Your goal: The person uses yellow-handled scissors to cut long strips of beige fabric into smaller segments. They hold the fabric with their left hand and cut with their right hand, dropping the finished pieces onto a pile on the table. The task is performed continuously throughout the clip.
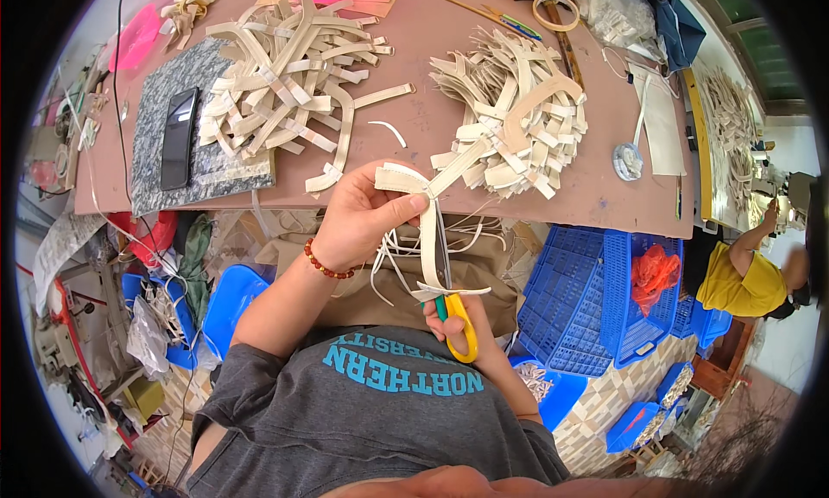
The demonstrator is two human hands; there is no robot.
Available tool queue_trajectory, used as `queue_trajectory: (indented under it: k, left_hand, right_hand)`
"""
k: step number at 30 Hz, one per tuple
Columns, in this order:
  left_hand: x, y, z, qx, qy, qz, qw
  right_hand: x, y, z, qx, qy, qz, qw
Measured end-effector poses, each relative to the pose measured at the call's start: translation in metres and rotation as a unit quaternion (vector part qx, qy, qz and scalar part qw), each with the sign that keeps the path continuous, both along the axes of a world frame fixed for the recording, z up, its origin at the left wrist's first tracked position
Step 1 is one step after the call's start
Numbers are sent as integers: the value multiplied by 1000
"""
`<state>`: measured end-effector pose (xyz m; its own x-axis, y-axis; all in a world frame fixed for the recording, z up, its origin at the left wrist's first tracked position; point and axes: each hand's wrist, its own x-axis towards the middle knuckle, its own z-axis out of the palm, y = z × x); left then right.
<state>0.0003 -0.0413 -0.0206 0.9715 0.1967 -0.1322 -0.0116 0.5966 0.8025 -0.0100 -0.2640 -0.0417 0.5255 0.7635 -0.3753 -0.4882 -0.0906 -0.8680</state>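
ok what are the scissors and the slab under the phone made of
Scissors: handles likely smooth plastic, by their even bright colour; blades apparently metal, by the grey sheen.
Slab: perhaps polished stone, by its grey mottling, though printed laminate is possible.

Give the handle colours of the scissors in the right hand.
Yellow and green; the scissors handles show best in the head view.

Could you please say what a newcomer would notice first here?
Probably the yellow-and-green-handled metal scissors in the right hand at centre, beside the cream strap in the left hand. Beyond, on the brown tabletop, one tangled cream strap heap lies left, another heap right.
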Motion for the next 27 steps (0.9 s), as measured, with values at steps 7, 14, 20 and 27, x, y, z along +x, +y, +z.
queue_trajectory:
  k: [7,14,20,27]
  left_hand:
    - [15,30,5,33,19,-154,987]
    - [25,38,3,153,-105,-176,967]
    - [22,39,5,198,-135,-157,958]
    - [17,38,11,248,-137,-152,947]
  right_hand:
    - [3,-2,0,-73,-22,15,997]
    - [0,-9,-19,-65,-114,25,991]
    - [3,-1,-1,-84,-123,10,989]
    - [5,0,-1,-91,-199,25,976]
